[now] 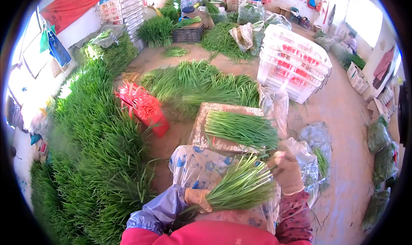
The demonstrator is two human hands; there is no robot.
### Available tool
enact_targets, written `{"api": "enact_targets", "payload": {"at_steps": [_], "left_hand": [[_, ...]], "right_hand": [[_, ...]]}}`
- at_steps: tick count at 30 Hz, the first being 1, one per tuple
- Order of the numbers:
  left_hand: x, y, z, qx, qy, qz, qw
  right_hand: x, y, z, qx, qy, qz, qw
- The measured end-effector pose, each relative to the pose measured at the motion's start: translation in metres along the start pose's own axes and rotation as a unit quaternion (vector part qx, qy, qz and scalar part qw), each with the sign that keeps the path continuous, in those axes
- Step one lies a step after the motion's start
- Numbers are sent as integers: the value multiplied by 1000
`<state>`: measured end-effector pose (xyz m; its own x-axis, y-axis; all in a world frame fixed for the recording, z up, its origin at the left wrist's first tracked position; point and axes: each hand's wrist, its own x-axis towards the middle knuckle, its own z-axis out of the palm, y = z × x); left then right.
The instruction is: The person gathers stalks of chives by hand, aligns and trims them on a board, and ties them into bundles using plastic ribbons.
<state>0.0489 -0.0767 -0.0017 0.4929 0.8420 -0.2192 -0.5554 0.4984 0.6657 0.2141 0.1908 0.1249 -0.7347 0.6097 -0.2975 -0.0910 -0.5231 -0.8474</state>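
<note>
My gloved left hand (pixel 198 199) is closed around a bunch of garlic chives (pixel 244 182), held slantwise over my lap, pale stem ends up and to the right. Just right of those stem ends, my gloved right hand (pixel 286 170) is raised with its fingers curled together. Whatever its fingertips pinch, if anything, is too blurred to make out. In front of me a low board (pixel 198 137) carries a loose pile of chives (pixel 240 127). A plastic sheet with blue prints (pixel 193 159) covers my lap.
A red container (pixel 159 124) of red strips stands left of the board. Tall chives (pixel 94 146) line the left side; more chives (pixel 201 84) lie ahead. White stacked baskets (pixel 292 64) and plastic bags (pixel 315 137) are at right. Another person (pixel 191 4) sits at the back.
</note>
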Motion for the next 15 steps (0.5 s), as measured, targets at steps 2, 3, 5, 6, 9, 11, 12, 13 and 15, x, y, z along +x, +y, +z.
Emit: {"api": "enact_targets", "payload": {"at_steps": [2,3,5,6,9,11,12,13,15], "left_hand": [[-2,3,5,1,11,1,1000],[-2,3,6,2,11,2,1000],[-7,2,7,11,52,20,998],[-12,7,10,3,61,62,996],[-26,-1,-7,-99,72,173,977],[-32,4,-14,-91,105,180,974],[-33,5,-21,-71,95,225,967],[-34,9,-23,-48,88,232,968],[-35,20,-23,-4,75,246,966]], "right_hand": [[1,-23,-9,161,-68,-4,985],[2,-34,-18,316,-135,-10,939],[-4,-53,-37,276,-135,-66,949],[-6,-57,-44,235,-132,-121,955],[-19,-45,-58,-96,-145,-133,976],[-24,-25,-63,-281,-185,13,941],[-33,-21,-43,-300,-204,118,924],[-33,-14,-42,-297,-203,119,925],[-28,6,-44,-442,-231,100,861]]}}
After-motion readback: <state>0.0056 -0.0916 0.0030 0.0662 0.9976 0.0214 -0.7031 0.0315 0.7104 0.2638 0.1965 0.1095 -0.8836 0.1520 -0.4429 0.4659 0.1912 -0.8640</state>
